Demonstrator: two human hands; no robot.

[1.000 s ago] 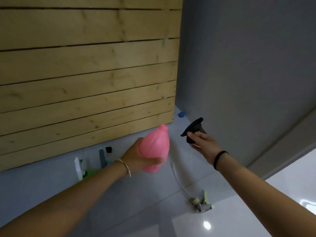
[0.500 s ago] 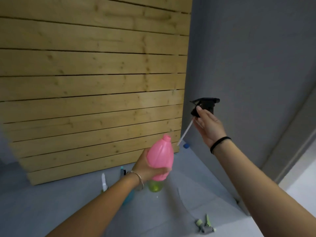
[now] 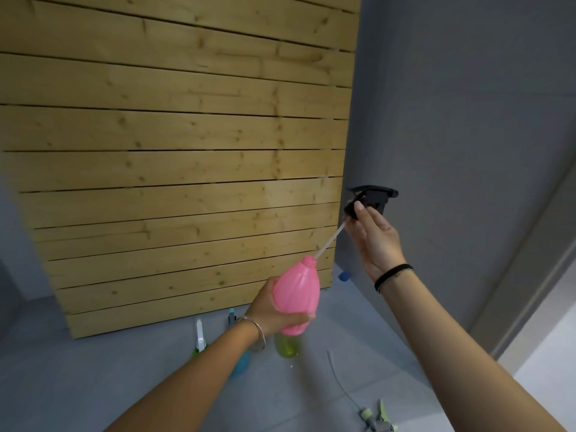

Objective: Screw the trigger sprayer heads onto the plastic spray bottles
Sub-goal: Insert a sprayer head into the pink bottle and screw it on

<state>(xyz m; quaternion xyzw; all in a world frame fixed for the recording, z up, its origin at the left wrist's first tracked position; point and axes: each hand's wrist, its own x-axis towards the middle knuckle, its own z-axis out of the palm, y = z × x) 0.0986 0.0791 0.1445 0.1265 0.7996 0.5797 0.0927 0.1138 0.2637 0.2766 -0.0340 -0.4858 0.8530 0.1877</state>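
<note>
My left hand grips a pink plastic bottle around its lower body, neck tilted up and to the right. My right hand holds a black trigger sprayer head above and to the right of the bottle. The head's thin dip tube slants down with its tip at the mouth of the bottle neck. The head's collar is well apart from the neck.
On the grey floor below stand a yellow-green bottle, a blue bottle and a green bottle with a white sprayer. A loose green sprayer head with tube lies at the lower right. A wooden slat panel leans behind; a blue cap lies by the wall.
My right hand has lifted the black sprayer head up from beside the bottle, and its dip tube tip has come to the bottle's mouth. The view has tilted upward.
</note>
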